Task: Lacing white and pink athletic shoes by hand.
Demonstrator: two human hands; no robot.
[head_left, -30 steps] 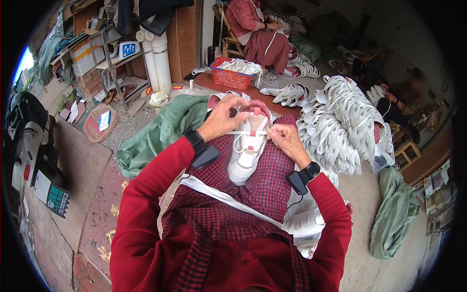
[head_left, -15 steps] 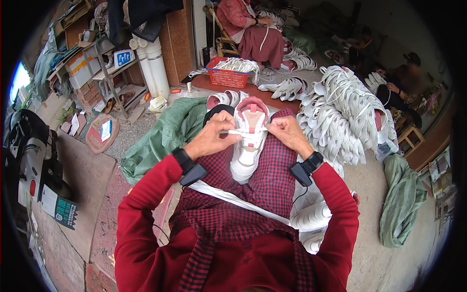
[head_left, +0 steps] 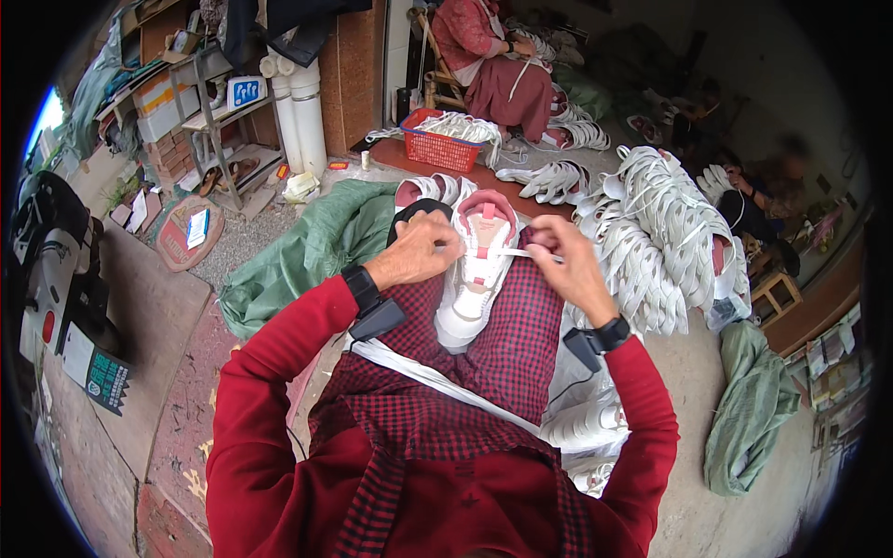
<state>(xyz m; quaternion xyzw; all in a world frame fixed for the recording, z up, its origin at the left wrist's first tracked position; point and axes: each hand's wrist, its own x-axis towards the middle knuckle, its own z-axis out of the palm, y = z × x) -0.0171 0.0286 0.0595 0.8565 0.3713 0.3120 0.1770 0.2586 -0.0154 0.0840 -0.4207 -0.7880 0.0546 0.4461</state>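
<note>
A white sneaker [head_left: 467, 302] with a pink lining and tongue tab lies across my lap, its toe toward me. A flat white shoelace [head_left: 510, 251] runs from its eyelets to my right hand [head_left: 569, 265], which pinches it between thumb and fingers on the sneaker's right. At the sneaker's left edge my left hand [head_left: 423, 247] has its fingers curled together; whatever is in them is hidden. Under the sneaker is my red-and-black checked apron [head_left: 502, 372]. A bundle of white strands [head_left: 446, 386] lies across it.
Many laced white sneakers are heaped [head_left: 674, 242] at the right. A red basket [head_left: 437, 149] of white laces stands ahead, near a seated person [head_left: 493, 70]. Green sacks [head_left: 307, 251] [head_left: 749, 409] lie on both sides. A parked scooter [head_left: 65, 288] is at the far left.
My right hand has moved outward to the right, drawing the lace out sideways. My left hand has shifted slightly, and the lace that spanned both hands now shows only toward the right one.
</note>
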